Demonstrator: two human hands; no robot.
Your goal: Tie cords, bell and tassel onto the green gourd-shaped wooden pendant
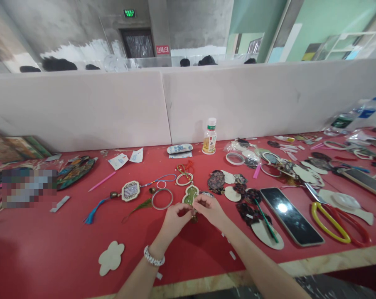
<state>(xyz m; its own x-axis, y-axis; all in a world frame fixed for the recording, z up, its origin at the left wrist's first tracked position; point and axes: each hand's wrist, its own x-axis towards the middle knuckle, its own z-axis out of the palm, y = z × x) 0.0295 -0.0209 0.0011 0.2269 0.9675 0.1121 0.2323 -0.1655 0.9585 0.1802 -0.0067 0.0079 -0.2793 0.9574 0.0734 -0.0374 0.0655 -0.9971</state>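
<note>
A green gourd-shaped pendant (190, 195) with a pale rim lies in front of me, its lower end covered by my fingers. My left hand (176, 220), with a beaded bracelet at the wrist, pinches at that lower end. My right hand (211, 209) is closed there too, its fingertips over the pendant's edge. The exact bit between the fingers is hidden. Just below the fingertips shows a small brown bead (194, 218). Above the pendant are a pale ring (183, 179) and a red and green cord (183, 167).
Left lie a tasselled octagonal pendant (131, 191), a bangle (162, 199) and a flower-shaped blank (111, 258). Rightward are dark shell-like pieces (216, 182), a phone (291, 216) and scissors (331, 220). A small bottle (210, 137) stands by the white partition (237, 99).
</note>
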